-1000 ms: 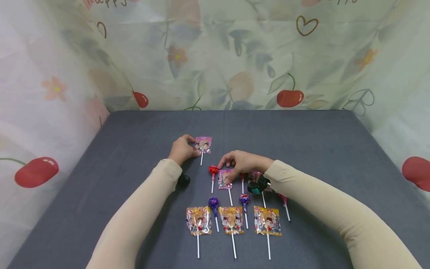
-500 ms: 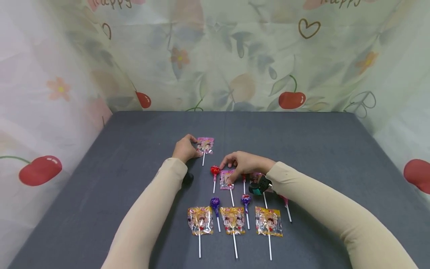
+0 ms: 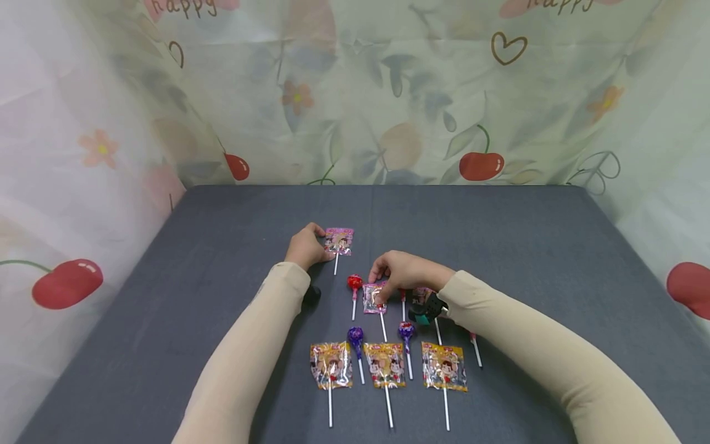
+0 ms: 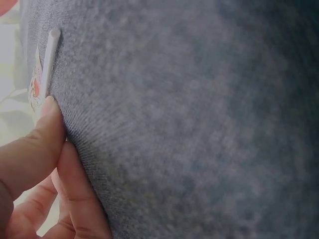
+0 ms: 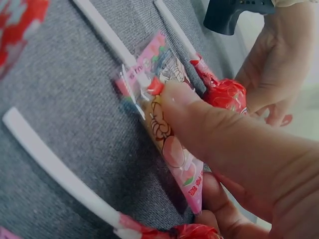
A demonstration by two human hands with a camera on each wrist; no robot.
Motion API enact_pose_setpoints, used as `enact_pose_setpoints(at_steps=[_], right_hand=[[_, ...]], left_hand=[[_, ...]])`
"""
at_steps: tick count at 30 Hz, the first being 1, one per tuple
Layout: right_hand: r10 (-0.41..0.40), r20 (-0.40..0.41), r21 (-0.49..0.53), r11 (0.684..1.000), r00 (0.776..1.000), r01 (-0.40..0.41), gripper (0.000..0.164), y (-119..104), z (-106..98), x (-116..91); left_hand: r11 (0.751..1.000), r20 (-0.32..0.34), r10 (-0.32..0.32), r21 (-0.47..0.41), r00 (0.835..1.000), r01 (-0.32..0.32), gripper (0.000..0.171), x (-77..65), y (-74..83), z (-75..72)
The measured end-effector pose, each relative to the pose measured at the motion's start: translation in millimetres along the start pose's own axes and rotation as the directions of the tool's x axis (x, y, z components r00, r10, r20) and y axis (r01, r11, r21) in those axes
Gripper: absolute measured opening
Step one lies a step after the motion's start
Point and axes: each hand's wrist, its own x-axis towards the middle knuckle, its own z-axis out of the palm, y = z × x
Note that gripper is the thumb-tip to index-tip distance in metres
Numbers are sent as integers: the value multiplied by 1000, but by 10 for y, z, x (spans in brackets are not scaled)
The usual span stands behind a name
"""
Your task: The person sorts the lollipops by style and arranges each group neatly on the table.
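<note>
At the far middle of the table in the head view lies a flat pink-wrapped lollipop [image 3: 341, 239] with a white stick. My left hand [image 3: 305, 248] holds it by its left edge, thumb below and finger above; in the left wrist view the thumb [image 4: 42, 137] meets the wrapper beside the stick [image 4: 51, 62]. Nearer, my right hand [image 3: 410, 269] pinches a second pink-wrapped lollipop [image 3: 371, 298]. The right wrist view shows its packet [image 5: 167, 129] tilted between thumb and fingers. A red ball lollipop [image 3: 355, 282] lies just left of it.
Under the right wrist are another red lollipop [image 3: 403, 308] and a partly hidden pink packet [image 3: 420, 295]. A pinkish-red lollipop [image 3: 475, 348] lies right. Nearer are purple lollipops [image 3: 355, 336] and a row of yellow-wrapped ones [image 3: 331, 364]. A patterned curtain [image 3: 355, 92] surrounds the dark table [image 3: 499, 234].
The camera view has shifted slightly. My right fingertips have drawn in a little toward the pink packet, away from the red ball lollipop. My left hand stays at its lollipop.
</note>
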Motion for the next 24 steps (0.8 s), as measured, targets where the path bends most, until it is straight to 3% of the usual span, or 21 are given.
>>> enact_pose_setpoints(at_steps=[15, 24], right_hand=[[-26, -29, -48, 999, 999, 25, 27, -46, 23, -15], [-29, -66, -157, 987, 997, 19, 31, -71, 10, -32]], left_hand=[[999, 17, -34, 0, 999, 34, 52, -42, 44, -25], [1000, 7, -1, 6, 1000, 1, 52, -25, 12, -14]])
